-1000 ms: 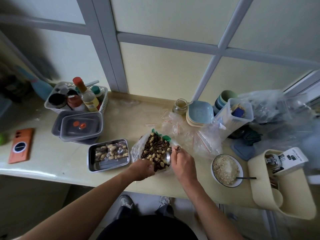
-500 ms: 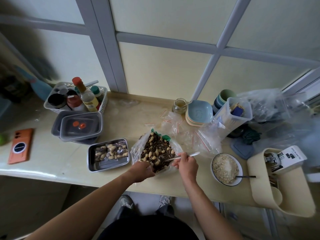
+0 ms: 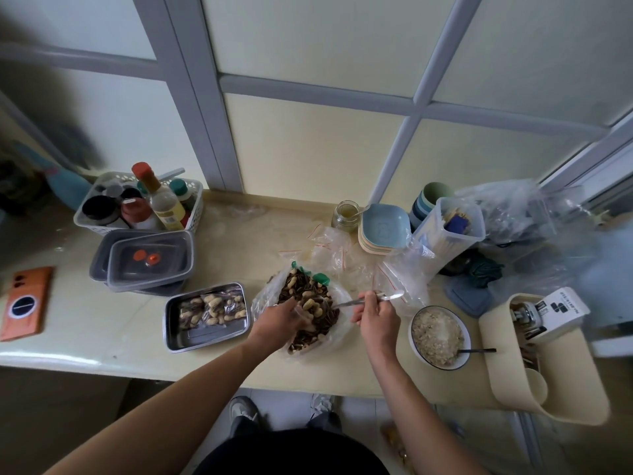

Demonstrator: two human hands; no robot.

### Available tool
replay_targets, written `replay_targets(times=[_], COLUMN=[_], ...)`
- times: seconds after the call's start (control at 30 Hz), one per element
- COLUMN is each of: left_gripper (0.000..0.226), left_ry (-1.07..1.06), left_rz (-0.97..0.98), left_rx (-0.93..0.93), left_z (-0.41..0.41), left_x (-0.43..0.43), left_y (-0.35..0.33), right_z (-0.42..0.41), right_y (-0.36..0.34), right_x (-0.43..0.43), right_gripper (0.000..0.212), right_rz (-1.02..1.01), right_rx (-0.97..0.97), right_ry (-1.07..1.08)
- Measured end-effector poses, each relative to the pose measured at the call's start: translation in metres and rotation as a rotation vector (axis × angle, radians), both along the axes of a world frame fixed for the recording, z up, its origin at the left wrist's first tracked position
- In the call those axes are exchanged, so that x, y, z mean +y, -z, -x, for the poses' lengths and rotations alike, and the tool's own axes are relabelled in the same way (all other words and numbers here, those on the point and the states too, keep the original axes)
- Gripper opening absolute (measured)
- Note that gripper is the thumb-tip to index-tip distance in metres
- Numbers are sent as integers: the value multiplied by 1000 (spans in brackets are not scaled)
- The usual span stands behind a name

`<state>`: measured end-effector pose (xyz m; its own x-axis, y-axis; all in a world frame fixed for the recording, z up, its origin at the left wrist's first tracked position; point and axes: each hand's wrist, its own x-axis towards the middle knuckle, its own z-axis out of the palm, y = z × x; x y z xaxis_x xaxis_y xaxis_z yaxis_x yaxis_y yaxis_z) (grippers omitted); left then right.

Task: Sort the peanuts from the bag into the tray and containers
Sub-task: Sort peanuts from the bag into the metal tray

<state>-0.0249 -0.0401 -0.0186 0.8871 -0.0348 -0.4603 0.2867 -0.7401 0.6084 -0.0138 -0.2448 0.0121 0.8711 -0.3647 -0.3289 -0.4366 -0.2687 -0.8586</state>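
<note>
Open plastic bag (image 3: 265, 298) of peanuts (image 3: 310, 304) mixed with dark seeds sits mid-counter (image 3: 102, 334), near the front edge. Left hand (image 3: 278, 324) curls over its left rim, gripping the plastic. Right hand (image 3: 376, 317) pinches a metal spoon (image 3: 349, 302), tip in the mix. Steel tray (image 3: 171, 325) just left holds peanuts; grain bowl (image 3: 415, 351) to the right.

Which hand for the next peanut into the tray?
Left. The left hand is in the bag on the peanuts, next to the tray; the right hand grips a utensil, farther away.
</note>
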Motion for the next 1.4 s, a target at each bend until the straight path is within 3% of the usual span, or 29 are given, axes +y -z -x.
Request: replay_targets(times=[0.27,0.5,0.7,0.9,1.07,1.2,1.4], left_gripper=[33,36,53,42,34,39,39], left_ry=[-21,-70,-97,-51,-103,-145,-91], left_rz=[-70,17,67,94,208,238,199], left_rx=[67,59,58,109,100,75,44], left_z=[-18,-29,-35,-39,-44,-47,-49], left_x=[1,-4,-6,-1,-3,-1,-1], left_y=[2,5,4,11,9,13,14], right_z=[-19,-25,-26,-32,-38,-37,-33], right_y=[-22,-29,-36,-38,-32,-39,-44], right_x=[-1,3,5,4,7,13,20], right_gripper=[33,33,34,35,47,37,28], right_rz=[66,81,100,168,319,435,490], right_rx=[-78,-106,-175,-249,-390,-552,-632], right_ry=[-6,-109,-186,-225,-379,-538,-678])
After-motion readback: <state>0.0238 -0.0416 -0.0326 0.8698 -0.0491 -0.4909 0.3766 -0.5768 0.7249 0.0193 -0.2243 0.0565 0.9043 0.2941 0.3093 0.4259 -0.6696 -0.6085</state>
